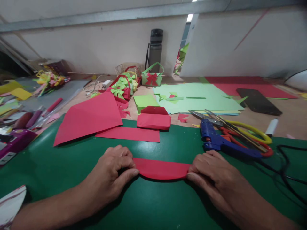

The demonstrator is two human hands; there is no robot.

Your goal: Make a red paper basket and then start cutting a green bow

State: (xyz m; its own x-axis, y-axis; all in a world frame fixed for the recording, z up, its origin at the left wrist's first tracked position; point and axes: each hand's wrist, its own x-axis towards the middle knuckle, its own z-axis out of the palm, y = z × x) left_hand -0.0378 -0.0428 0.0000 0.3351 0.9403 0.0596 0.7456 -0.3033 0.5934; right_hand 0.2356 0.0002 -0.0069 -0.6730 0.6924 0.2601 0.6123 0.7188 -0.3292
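Note:
A red paper strip stretches between my two hands just over the green mat, its near edge bowed toward me. My left hand pinches its left end between thumb and fingers. At the other end, my right hand is closed in a like pinch. Beyond the strip sits a small folded red paper piece with a raised flap. A flat red strip lies behind my left hand, partly under a large red paper sheet.
Right of the hands lie a blue glue gun, its black cable, and scissors. Small paper baskets and a dark bottle stand at the back. Light green sheets and a phone lie farther right.

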